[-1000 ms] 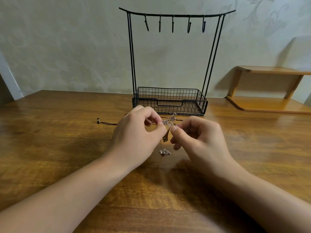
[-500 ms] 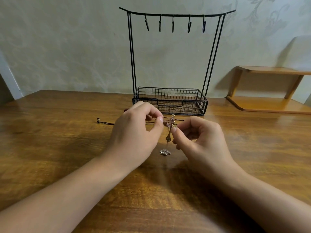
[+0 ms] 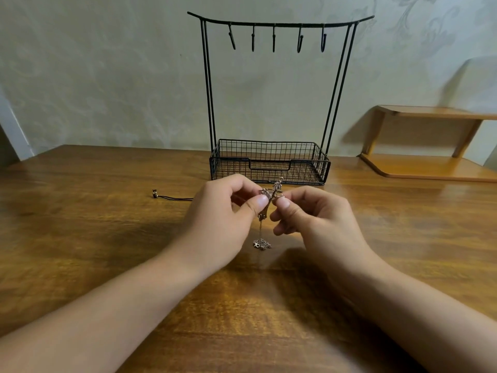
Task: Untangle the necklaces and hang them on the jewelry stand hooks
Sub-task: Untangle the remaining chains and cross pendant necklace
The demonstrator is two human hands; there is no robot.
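Observation:
A rose-gold cross pendant [image 3: 271,196] is held above the wooden table [image 3: 80,238], pinched between my left hand [image 3: 220,219] and my right hand [image 3: 309,219]. A thin chain hangs down from it to a small heap of chain [image 3: 261,244] on the table. A black cord necklace [image 3: 172,197] with a small bead end lies to the left, its other end hidden behind my left hand. The black wire jewelry stand [image 3: 271,22] stands behind, with several bare hooks along its top bar and a mesh basket [image 3: 269,162] at its base.
A low wooden shelf [image 3: 430,162] sits at the back right against the pale wall. Table surface stretches to the left and in front of my forearms.
Both hands have lifted the pendant slightly and turned it more upright; the chain now hangs straighter down to the heap. The cord and stand have not moved.

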